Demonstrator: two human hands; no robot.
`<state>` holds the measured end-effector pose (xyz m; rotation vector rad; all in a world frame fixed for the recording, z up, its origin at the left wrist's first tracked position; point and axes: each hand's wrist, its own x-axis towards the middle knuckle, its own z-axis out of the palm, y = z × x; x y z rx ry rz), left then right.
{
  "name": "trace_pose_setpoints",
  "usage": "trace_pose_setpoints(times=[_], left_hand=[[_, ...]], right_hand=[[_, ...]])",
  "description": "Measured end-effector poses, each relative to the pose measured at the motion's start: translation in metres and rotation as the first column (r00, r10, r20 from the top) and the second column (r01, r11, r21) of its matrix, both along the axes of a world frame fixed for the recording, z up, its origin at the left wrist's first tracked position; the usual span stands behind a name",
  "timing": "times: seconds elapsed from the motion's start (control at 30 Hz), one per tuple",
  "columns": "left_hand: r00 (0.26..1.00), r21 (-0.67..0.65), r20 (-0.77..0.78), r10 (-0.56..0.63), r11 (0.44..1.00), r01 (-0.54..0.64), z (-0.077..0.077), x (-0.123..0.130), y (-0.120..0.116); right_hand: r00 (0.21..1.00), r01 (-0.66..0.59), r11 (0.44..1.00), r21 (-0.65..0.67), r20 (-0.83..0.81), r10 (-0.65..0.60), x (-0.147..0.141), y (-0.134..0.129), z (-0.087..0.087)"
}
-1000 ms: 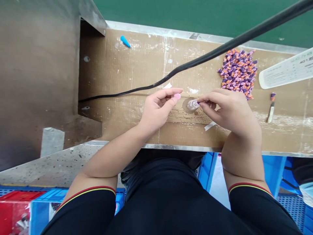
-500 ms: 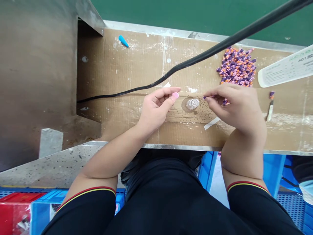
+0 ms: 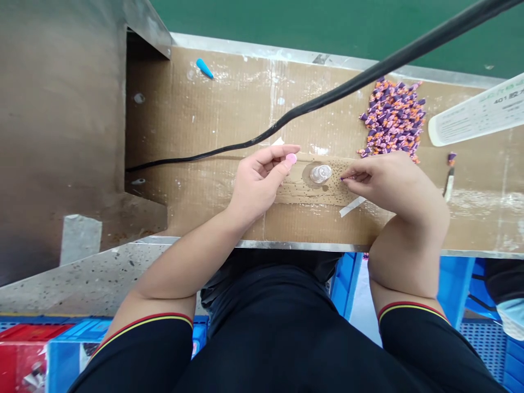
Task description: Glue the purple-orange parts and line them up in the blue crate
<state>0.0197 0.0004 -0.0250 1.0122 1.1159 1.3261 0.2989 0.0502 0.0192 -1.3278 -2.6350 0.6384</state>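
Between thumb and fingers, my left hand point(image 3: 262, 180) pinches a small round pink piece point(image 3: 291, 158). My right hand point(image 3: 380, 177) is closed in a pinch on a tiny purple piece point(image 3: 343, 179); most of it is hidden by the fingers. A small clear container point(image 3: 321, 173) stands between the two hands, touched by neither. Under it lies a cardboard strip point(image 3: 301, 191) dotted with many small dark specks. Behind my right hand is a pile of small purple, pink and orange pieces point(image 3: 393, 117).
A black cable point(image 3: 286, 117) crosses above the cardboard-covered table point(image 3: 221, 202). At right lie a white bottle point(image 3: 470, 114) and a brush-like tool point(image 3: 449, 183). A blue cone-shaped piece point(image 3: 204, 68) lies at the back left, near a metal housing point(image 3: 82, 136).
My right hand has dropped slightly toward the table's near edge and turned, uncovering more of the pile. My left hand keeps its pinch on the pink piece, nearly unmoved.
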Motion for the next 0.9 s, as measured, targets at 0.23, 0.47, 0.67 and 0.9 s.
trace_pose_setpoints(times=[0.23, 0.47, 0.67, 0.9], left_hand=[[1.000, 0.003, 0.009, -0.013, 1.000, 0.013, 0.000, -0.001, 0.001], [0.999, 0.028, 0.007, -0.050, 0.998, 0.050, -0.002, -0.001, -0.001], [0.998, 0.031, 0.038, -0.051, 0.998, 0.050, 0.006, 0.003, -0.004], [0.990, 0.024, 0.142, -0.024, 1.000, 0.020, 0.011, 0.009, -0.006]], right_hand=[[0.999, 0.023, 0.997, 0.079, 0.047, -0.027, -0.007, -0.004, 0.012], [0.877, 0.238, 0.949, 0.207, -0.465, -0.118, -0.022, -0.019, 0.024], [0.718, 0.209, 0.973, 0.092, -0.691, -0.089, -0.066, -0.037, 0.011], [0.684, 0.297, 0.945, 0.141, -0.721, -0.107, -0.090, -0.047, -0.001]])
